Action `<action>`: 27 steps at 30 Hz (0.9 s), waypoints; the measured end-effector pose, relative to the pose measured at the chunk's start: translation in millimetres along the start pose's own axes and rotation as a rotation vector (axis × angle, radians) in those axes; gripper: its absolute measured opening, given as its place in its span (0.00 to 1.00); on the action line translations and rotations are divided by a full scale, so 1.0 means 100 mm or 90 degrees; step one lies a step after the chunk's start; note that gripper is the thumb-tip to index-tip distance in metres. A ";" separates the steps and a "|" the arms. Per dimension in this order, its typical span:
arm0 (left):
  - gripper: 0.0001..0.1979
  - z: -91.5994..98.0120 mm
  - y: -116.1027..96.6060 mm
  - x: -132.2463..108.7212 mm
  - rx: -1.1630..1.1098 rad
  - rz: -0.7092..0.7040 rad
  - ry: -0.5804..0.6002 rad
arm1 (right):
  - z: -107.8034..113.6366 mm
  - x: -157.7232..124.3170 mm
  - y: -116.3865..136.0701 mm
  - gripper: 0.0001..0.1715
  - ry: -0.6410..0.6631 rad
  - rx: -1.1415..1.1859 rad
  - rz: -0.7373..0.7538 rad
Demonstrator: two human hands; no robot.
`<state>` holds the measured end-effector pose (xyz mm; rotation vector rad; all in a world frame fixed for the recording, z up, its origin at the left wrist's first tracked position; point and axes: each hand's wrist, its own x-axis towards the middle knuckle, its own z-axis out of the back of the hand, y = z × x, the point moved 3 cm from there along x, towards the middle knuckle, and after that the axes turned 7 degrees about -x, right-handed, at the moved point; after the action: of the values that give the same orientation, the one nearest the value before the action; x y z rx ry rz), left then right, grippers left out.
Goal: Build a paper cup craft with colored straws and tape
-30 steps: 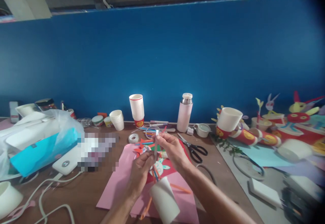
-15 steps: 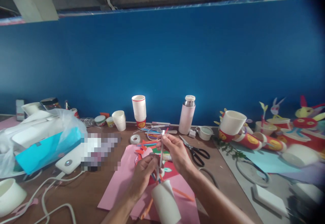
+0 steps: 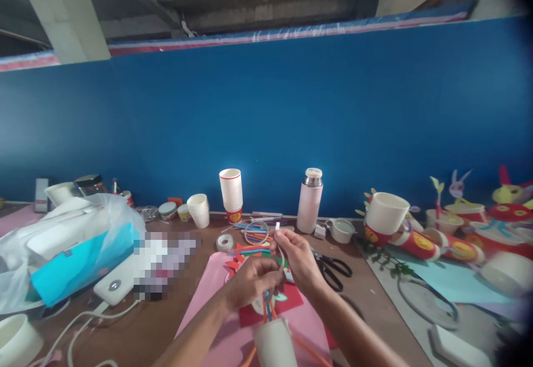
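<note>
A narrow white strip [image 3: 282, 257] bends between my two hands, its upper end standing above my right thumb. My right hand [image 3: 300, 260] pinches it near the top. Lower down, the fingers of my left hand [image 3: 255, 282] are closed on the same strip. Just beneath them is a white paper cup [image 3: 275, 346], with orange and blue strips [image 3: 268, 307] rising from it toward my left hand; whether that hand touches them I cannot tell. Pink paper [image 3: 200, 306] lies below, with a red piece [image 3: 293, 300] on it.
Black-handled scissors [image 3: 335, 270] lie right of my right hand. Behind are a tape roll [image 3: 224, 242], stacked cups [image 3: 231, 194] and a pink thermos [image 3: 310, 203]. Cup crafts [image 3: 420, 245] crowd the right; a plastic bag [image 3: 89, 245] and white cable [image 3: 69, 328] occupy the left.
The strip was straight and upright between my hands; now it curves. My left hand has risen closer to my right. The view has tilted up slightly, and the cup sits lower in it.
</note>
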<state>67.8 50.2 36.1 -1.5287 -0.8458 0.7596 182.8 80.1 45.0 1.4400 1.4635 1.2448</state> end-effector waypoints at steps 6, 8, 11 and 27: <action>0.14 0.20 0.14 0.30 -0.008 0.025 0.056 | 0.12 0.15 -0.11 0.17 -0.048 0.014 0.005; 0.14 0.25 0.20 0.34 -0.023 0.023 0.049 | 0.16 0.19 -0.15 0.17 -0.061 0.006 0.003; 0.13 0.26 0.25 0.36 -0.032 0.022 0.030 | 0.18 0.23 -0.19 0.16 -0.066 -0.006 -0.002; 0.13 0.18 0.32 0.38 0.002 -0.011 -0.012 | 0.31 0.26 -0.11 0.16 -0.136 0.028 0.010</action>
<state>75.4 89.6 2.0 -1.5113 -0.8703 0.7635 206.2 111.3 29.2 1.5651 1.3451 1.0383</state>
